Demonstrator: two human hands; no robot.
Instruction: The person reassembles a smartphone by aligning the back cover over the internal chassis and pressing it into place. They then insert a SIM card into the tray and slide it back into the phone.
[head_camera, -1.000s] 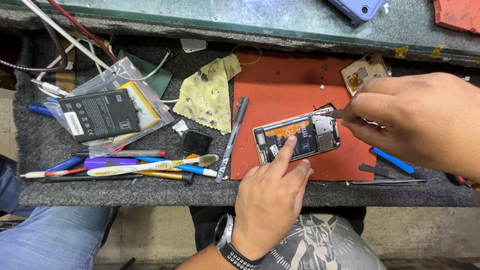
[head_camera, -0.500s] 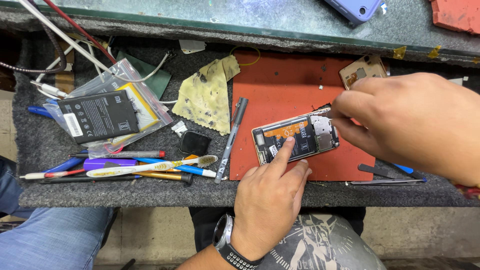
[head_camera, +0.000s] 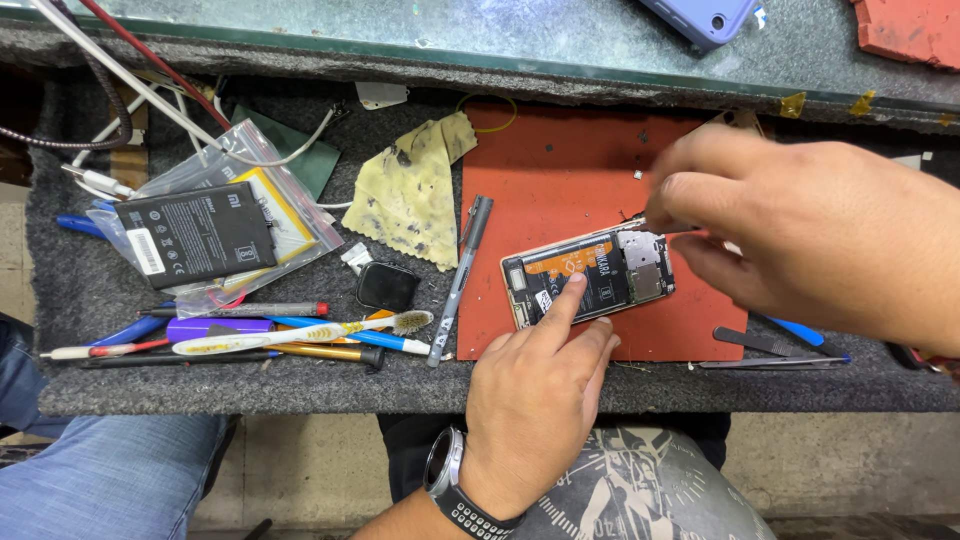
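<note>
Left hand (head_camera: 535, 400) on opened phone (head_camera: 590, 277)

one opened phone (head_camera: 590, 278), one loose battery (head_camera: 195, 233), one toothbrush (head_camera: 300, 335), one yellow cloth (head_camera: 410, 190)

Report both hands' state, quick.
Left hand: holds nothing; index finger pressing down on the opened phone.
Right hand: fingers pinched at the phone's top edge, seemingly on a thin tool; the tool is mostly hidden.

Single head-worn view, steeply downward and close over the workbench (head_camera: 300, 400).
</note>
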